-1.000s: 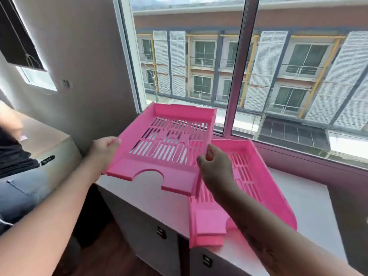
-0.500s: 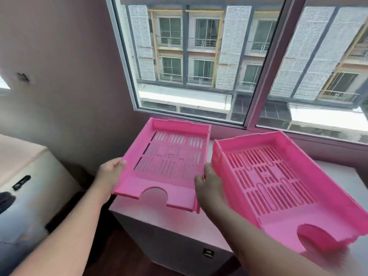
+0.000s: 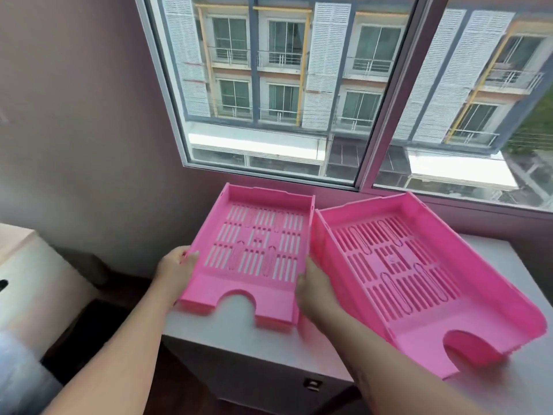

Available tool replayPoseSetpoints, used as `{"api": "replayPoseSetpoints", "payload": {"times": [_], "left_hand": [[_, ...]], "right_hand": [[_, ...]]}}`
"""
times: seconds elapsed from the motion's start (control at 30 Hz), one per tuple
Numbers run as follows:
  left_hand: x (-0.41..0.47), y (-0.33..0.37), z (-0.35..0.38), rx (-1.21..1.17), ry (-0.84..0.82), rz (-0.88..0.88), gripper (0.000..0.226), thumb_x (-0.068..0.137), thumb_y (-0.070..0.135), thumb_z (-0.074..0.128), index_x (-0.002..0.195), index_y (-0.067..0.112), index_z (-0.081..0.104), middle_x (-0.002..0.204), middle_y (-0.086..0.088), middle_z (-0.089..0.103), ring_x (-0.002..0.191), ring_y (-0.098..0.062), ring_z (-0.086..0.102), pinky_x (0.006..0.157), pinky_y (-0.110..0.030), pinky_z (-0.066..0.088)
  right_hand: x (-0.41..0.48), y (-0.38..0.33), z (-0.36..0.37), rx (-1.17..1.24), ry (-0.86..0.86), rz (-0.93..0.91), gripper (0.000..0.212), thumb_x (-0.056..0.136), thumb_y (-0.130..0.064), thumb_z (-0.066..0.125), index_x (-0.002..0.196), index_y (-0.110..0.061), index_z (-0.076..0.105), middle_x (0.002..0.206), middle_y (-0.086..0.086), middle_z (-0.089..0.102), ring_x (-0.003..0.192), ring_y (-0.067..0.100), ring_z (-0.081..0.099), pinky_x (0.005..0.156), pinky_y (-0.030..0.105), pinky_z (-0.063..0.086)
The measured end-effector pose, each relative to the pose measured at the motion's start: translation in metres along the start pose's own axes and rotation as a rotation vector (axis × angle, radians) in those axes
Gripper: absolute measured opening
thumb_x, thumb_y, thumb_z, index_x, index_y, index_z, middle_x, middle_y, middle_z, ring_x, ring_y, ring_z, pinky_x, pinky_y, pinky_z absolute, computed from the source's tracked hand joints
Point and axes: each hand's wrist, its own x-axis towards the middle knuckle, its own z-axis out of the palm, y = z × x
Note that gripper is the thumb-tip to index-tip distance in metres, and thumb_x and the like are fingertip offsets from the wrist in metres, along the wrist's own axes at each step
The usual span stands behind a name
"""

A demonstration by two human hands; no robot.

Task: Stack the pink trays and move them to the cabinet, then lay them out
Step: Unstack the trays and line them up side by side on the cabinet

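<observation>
Two pink slotted trays lie side by side on the white cabinet (image 3: 269, 342) under the window. The left pink tray (image 3: 254, 253) sits at the cabinet's left end, its notched front edge toward me. My left hand (image 3: 175, 269) grips its left rim and my right hand (image 3: 314, 290) grips its right rim, in the gap between the trays. The right pink tray (image 3: 419, 277) rests angled, with its notched front overhanging toward me; at its notch a second pink layer shows beneath, so it may be a stack.
A window frame (image 3: 386, 100) and sill run just behind the trays. A mauve wall stands to the left. A white unit (image 3: 36, 283) sits at the far left, with dark floor between it and the cabinet. The cabinet front carries a small dark handle (image 3: 311, 384).
The left tray has come down from mid-air onto the cabinet's left end, beside the right tray. Both hands stayed on its rims. The view tilted downward and closer.
</observation>
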Motion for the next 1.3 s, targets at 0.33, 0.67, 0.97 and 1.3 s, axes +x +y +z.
{"api": "replayPoseSetpoints", "payload": {"times": [0.33, 0.67, 0.97, 1.3], "left_hand": [[-0.043, 0.127, 0.050, 0.095, 0.184, 0.287, 0.039, 0.086, 0.032, 0.056, 0.117, 0.011, 0.062, 0.114, -0.007, 0.067, 0.104, -0.027, 0.062, 0.092, -0.040, 0.051], [-0.185, 0.167, 0.203, -0.028, -0.162, 0.059, 0.058, 0.086, 0.038, 0.056, 0.138, 0.014, 0.048, 0.124, -0.002, 0.062, 0.106, -0.023, 0.060, 0.092, -0.036, 0.048], [-0.230, 0.168, 0.237, -0.134, -0.038, -0.123, 0.037, 0.091, 0.005, 0.038, 0.122, 0.010, 0.059, 0.091, -0.005, 0.068, 0.075, -0.017, 0.062, 0.056, -0.028, 0.046], [-0.190, 0.188, 0.222, 0.135, -0.095, -0.025, 0.029, 0.094, 0.010, 0.043, 0.112, 0.002, 0.064, 0.093, -0.018, 0.066, 0.081, -0.029, 0.061, 0.074, -0.037, 0.048]], "right_hand": [[0.001, -0.017, -0.143, -0.192, 0.281, -0.358, 0.026, 0.091, -0.011, 0.053, 0.099, 0.004, 0.073, 0.089, 0.022, 0.075, 0.079, 0.033, 0.067, 0.078, 0.045, 0.055], [0.010, 0.131, -0.284, -0.354, 0.359, 0.050, 0.045, 0.094, -0.020, 0.049, 0.138, -0.010, 0.052, 0.138, 0.014, 0.056, 0.119, 0.034, 0.057, 0.092, 0.041, 0.048], [0.002, 0.191, -0.290, -0.195, 0.103, 0.048, 0.026, 0.093, -0.013, 0.040, 0.108, -0.003, 0.060, 0.114, 0.021, 0.064, 0.102, 0.038, 0.061, 0.088, 0.043, 0.052], [-0.019, 0.194, -0.276, 0.023, 0.136, 0.079, 0.029, 0.094, -0.008, 0.035, 0.112, -0.002, 0.057, 0.116, 0.019, 0.062, 0.099, 0.034, 0.058, 0.081, 0.036, 0.049]]}}
